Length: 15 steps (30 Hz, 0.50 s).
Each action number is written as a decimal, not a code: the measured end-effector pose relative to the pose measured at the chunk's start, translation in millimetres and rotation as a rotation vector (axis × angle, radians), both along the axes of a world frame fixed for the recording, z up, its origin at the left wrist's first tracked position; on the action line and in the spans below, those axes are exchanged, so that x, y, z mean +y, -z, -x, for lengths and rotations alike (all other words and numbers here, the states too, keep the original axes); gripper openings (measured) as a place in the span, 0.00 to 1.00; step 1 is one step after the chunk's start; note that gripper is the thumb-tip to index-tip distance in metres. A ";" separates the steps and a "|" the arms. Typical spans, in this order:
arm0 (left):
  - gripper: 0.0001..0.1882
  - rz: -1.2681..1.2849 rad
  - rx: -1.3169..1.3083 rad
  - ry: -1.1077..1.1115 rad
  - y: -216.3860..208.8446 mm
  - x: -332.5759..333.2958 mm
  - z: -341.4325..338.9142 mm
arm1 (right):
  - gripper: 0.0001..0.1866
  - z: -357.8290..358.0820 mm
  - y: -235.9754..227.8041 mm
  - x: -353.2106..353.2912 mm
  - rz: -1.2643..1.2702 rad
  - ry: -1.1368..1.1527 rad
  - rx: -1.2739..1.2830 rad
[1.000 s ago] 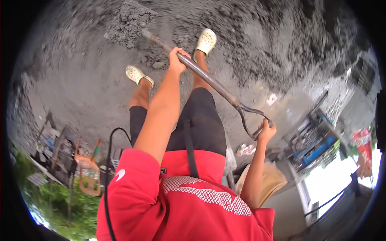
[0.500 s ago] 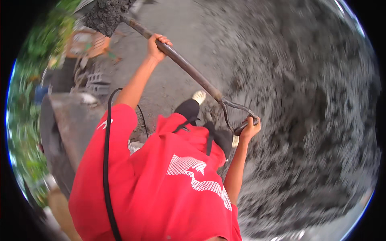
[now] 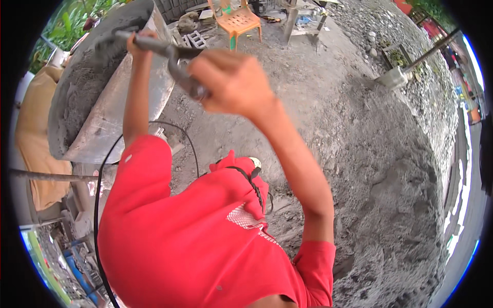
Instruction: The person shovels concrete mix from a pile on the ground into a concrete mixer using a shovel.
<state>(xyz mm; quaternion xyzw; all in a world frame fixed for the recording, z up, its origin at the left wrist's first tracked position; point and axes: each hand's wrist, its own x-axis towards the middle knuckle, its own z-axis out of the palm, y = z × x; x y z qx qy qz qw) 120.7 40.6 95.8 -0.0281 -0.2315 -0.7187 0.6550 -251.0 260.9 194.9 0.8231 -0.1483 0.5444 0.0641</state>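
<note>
A shovel (image 3: 177, 72) is held up at the left, its handle end toward me. My right hand (image 3: 233, 84) is closed around its grip. My left hand (image 3: 142, 43) is wrapped around the shaft farther forward. Past the left hand, the blade end is blurred and lies over a large metal trough (image 3: 126, 115) smeared with grey mix. Whether the blade still carries any load cannot be made out. To my right spreads a broad heap of wet grey sand or mix (image 3: 405, 200).
An orange plastic chair (image 3: 239, 21) and hollow blocks (image 3: 194, 40) stand ahead. Farther right are a small stand (image 3: 304, 32), gravel (image 3: 367, 36) and a pole in a concrete base (image 3: 394, 78). Tan cloth (image 3: 38, 118) hangs left of the trough; a black cable (image 3: 98, 205) hangs by my left side.
I have turned left, and the shovel has swung from the ground area to over the trough. My right hand has risen and moved forward. The grey load seen on the blade is no longer clearly visible.
</note>
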 end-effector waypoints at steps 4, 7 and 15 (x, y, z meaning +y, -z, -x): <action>0.13 -0.218 0.060 -0.255 69.7 20.0 8.7 | 0.14 8.0 45.5 -7.0 -0.128 -0.028 0.117; 0.13 -0.222 0.030 -0.344 66.8 8.2 35.9 | 0.13 24.5 60.1 -13.4 -0.375 0.039 0.000; 0.15 -0.574 -0.215 -0.084 47.8 -22.2 148.5 | 0.05 84.3 118.8 -25.6 -1.585 -0.043 -1.335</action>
